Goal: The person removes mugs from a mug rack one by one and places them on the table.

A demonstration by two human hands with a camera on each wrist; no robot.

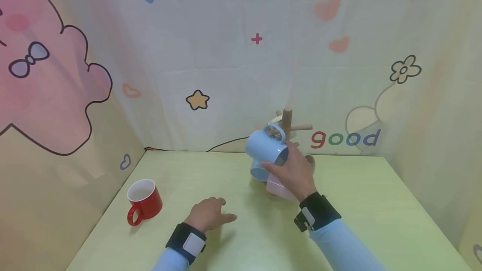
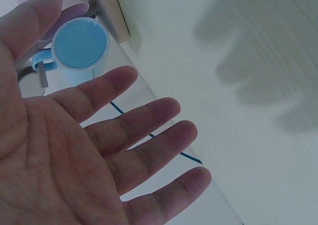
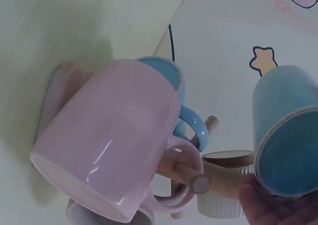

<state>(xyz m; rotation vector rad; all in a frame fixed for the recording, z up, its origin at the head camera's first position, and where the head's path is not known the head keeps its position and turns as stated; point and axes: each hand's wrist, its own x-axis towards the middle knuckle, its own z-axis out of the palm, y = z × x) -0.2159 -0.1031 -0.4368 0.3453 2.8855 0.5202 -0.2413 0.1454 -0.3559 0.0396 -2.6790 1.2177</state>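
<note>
My right hand (image 1: pixel 295 170) holds a light blue mug (image 1: pixel 262 144) by its rim, tilted, with the handle uppermost. This mug overlaps the wooden mug tree (image 1: pixel 287 121) in the head view. On the tree's pegs hang a pink mug (image 3: pixel 114 130), a second blue mug (image 3: pixel 181 88) and a white ribbed mug (image 3: pixel 223 202). Part of one more pale mug (image 3: pixel 79 212) shows beneath the pink one. My left hand (image 1: pixel 208 214) hovers over the table with fingers spread and nothing in it; its palm fills much of the left wrist view.
A red mug (image 1: pixel 147 201) with a white inside stands upright at the table's left, handle toward the front. The pale table (image 1: pixel 361 221) meets a printed cloth backdrop (image 1: pixel 226 53) just behind the tree, and more cloth hangs at both sides.
</note>
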